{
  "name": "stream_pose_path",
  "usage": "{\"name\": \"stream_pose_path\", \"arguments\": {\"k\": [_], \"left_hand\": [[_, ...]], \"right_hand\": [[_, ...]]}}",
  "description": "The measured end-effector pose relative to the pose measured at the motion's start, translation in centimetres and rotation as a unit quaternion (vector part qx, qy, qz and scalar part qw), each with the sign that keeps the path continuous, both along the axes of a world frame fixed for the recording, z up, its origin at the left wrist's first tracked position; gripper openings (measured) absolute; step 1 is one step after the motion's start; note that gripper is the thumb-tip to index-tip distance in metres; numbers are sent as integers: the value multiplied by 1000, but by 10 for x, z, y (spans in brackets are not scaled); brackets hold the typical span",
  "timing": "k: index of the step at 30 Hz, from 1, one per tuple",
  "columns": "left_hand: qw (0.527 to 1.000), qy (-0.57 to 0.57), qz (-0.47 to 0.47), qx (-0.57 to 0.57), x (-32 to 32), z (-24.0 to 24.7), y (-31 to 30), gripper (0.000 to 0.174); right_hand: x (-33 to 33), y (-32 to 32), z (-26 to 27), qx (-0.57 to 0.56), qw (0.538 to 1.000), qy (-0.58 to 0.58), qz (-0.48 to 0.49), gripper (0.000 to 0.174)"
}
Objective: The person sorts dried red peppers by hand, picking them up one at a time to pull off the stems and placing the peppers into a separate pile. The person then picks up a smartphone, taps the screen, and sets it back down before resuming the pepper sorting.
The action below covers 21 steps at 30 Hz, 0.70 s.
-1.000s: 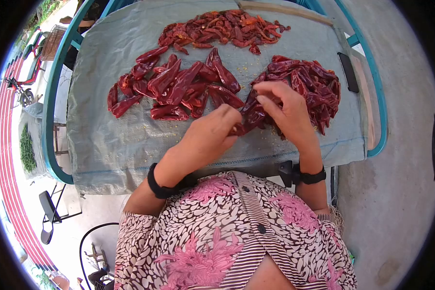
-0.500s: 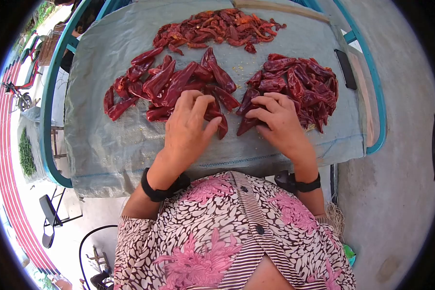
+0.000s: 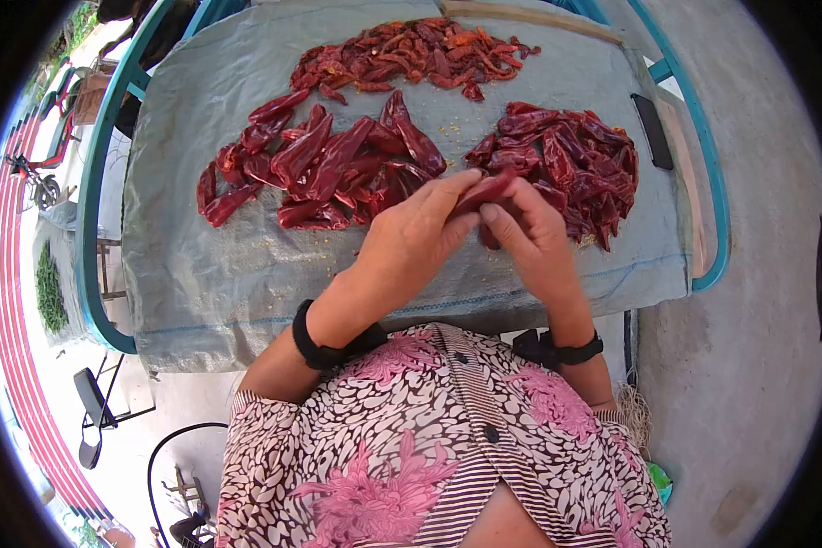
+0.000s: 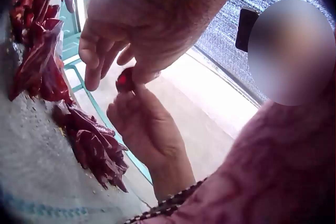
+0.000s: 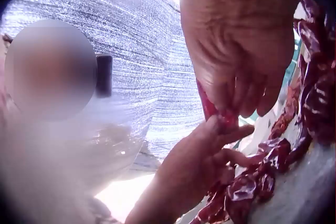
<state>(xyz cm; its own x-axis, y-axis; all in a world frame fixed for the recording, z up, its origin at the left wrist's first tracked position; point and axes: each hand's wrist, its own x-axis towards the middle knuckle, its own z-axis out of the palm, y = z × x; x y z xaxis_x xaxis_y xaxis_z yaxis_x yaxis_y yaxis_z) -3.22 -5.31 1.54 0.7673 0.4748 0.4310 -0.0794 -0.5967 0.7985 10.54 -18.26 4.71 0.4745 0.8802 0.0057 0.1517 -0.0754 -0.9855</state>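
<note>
Both hands meet over the front middle of the cloth, with one dark red dried chili pepper [image 3: 486, 190] between them. My left hand [image 3: 413, 228] pinches the pepper from the left, thumb below it. My right hand [image 3: 541, 239] holds its other end, thumb and fingers curled around it. From the right wrist, the pepper [image 5: 209, 103] shows as a bright red strip between the hands, its lower end covered by fingers. A pile of large glossy chilies [image 3: 324, 164] lies left of the hands. Another chili pile [image 3: 584, 164] sits just beyond the right hand.
A heap of smaller, wrinkled orange-red chilies [image 3: 411, 57] lies at the far side. The grey-green woven cloth [image 3: 219, 301] is dotted with pale seeds and framed by teal metal rails [image 3: 91, 228]. A phone [image 3: 651, 132] lies near the right edge, a wooden strip [image 3: 534, 18] at the back.
From the left pile, my left hand has moved right to join the right hand. A pepper is now raised between both hands, where half a second ago they were apart.
</note>
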Motion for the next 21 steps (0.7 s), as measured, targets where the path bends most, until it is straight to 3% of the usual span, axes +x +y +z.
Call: {"name": "stream_pose_path", "arguments": {"k": [2,4,7,10,16,21], "left_hand": [[998,42,31,26,-2,-1,3,37],[994,88,59,42,-9,1,10,37],[984,133,101,65,-21,5,23,36],[976,137,139,94,-23,1,27,36],[974,123,161,101,-26,3,28,39],[992,50,88,81,-28,8,27,40]], "right_hand": [[10,-1,-8,20,987,-161,-7,24],[16,4,-7,29,939,-341,-29,29],[18,8,-14,-12,856,-517,1,33],[17,16,-38,-28,793,-608,27,36],[22,24,-51,-21,796,-605,18,31],[28,19,-27,43,878,-473,-64,24]]}}
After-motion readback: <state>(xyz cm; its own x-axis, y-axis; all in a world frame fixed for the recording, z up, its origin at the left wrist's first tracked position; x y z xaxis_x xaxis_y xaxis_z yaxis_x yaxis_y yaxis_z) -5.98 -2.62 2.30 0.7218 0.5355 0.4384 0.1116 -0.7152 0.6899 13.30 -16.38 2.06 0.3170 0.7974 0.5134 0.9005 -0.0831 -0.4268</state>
